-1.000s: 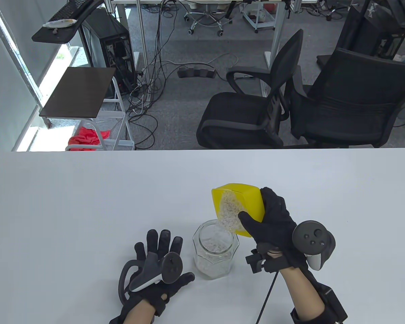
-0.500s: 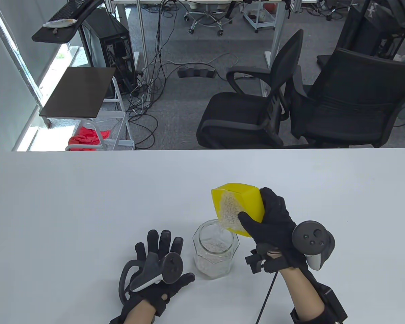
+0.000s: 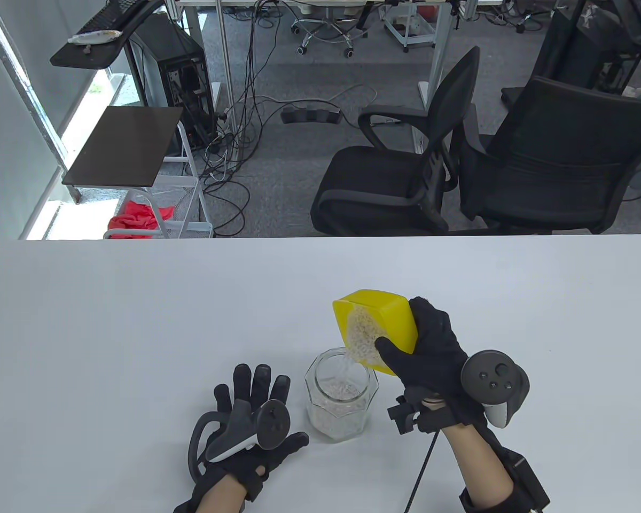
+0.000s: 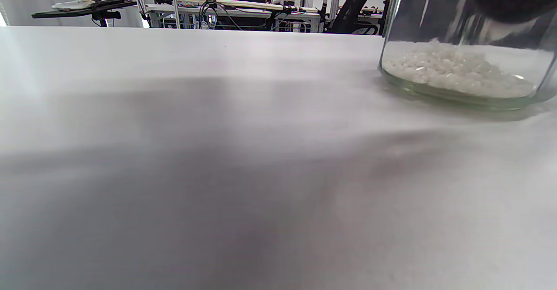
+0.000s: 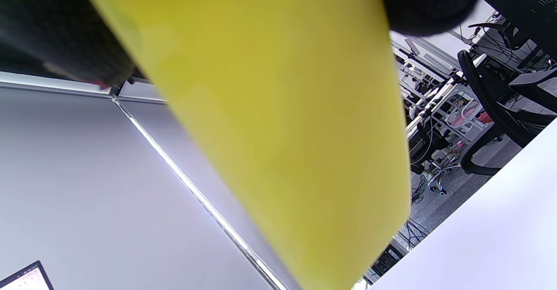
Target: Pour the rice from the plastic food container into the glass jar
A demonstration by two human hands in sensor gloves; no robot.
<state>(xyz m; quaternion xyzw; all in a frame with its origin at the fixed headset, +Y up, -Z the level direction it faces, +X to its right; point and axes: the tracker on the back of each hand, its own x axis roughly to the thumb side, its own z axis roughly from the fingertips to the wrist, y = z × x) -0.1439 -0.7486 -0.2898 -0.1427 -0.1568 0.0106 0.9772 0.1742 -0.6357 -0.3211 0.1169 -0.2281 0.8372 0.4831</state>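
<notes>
My right hand (image 3: 424,355) grips a yellow plastic container (image 3: 387,320) and holds it tipped on its side above a glass jar (image 3: 342,398). Rice (image 3: 363,336) lies at the container's open mouth and streams from its lower corner into the jar. The jar stands upright on the white table (image 3: 139,320) with a layer of rice at its bottom (image 4: 457,70). My left hand (image 3: 256,406) rests flat on the table just left of the jar, fingers spread, touching nothing else. The yellow container fills the right wrist view (image 5: 270,120).
Two black office chairs (image 3: 406,176) stand beyond the table's far edge. A small side table (image 3: 123,147) and a wire basket with red cloth (image 3: 139,216) are at the back left. A cable (image 3: 422,470) runs from my right wrist over the table.
Rice keeps flowing from the container into the jar. The container has tilted very slightly further. My left hand has not moved.
</notes>
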